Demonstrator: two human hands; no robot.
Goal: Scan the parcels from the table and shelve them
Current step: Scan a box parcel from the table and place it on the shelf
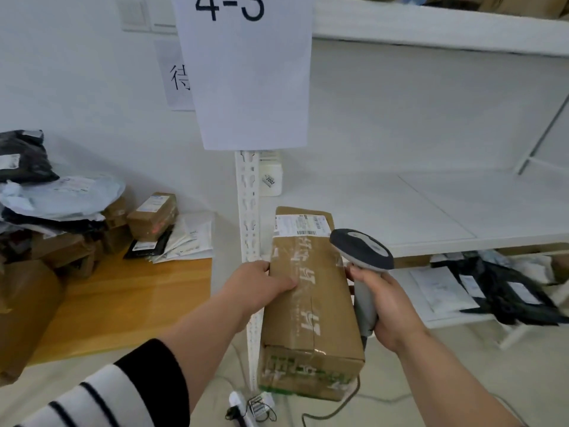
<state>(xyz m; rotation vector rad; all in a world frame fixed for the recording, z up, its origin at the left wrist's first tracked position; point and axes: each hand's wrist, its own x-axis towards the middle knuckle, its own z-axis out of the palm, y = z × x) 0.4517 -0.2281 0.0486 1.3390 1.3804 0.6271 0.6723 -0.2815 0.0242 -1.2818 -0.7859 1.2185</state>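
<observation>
In the head view, a white shelf upright [248,217] carrying a paper sign marked 4-3 [249,72] stands between the wooden tabletop [123,300], heaped at its left with parcels and mailer bags [61,208], and the bare white shelf board [415,208]; more bags lie on the lower shelf [492,288]. The left hand [261,285], fingers curled round the edge, grips a long cardboard box [311,306] whose far end rests on that board. The right hand [388,303] holds a grey scanner [363,266] just beside the box, its head near the label [300,226].

Left hand [264,280] has a thumb-over grip; right hand [385,303] curled tight.
</observation>
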